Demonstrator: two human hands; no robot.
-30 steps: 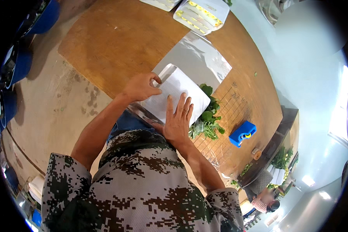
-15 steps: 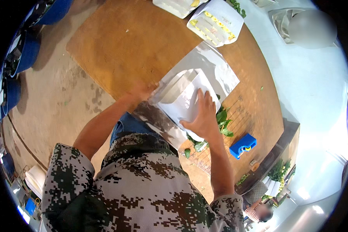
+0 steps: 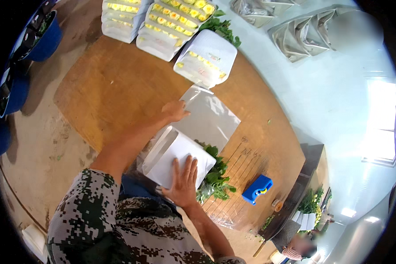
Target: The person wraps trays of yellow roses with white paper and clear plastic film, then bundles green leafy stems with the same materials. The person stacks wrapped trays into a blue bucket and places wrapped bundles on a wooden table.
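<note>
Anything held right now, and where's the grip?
Left hand is at the left edge of the clear sheet; whether it pinches it can't be told. Right hand holds nothing, lying flat on the white wrap.

Beneath right fingers (image 3: 187,170): contents of white wrap (image 3: 165,158) mostly hidden. Left fingers (image 3: 181,105): contact with clear film (image 3: 211,115) too small to tell. Beyond them, leftmost yellow-rose bundle (image 3: 122,19) cut off by upper edge.

Downward head-worn fisheye, seemingly near.

Pixel-camouflage shirt (image 3: 158,229) in grey, green, brown; blue jeans (image 3: 134,188)
</note>
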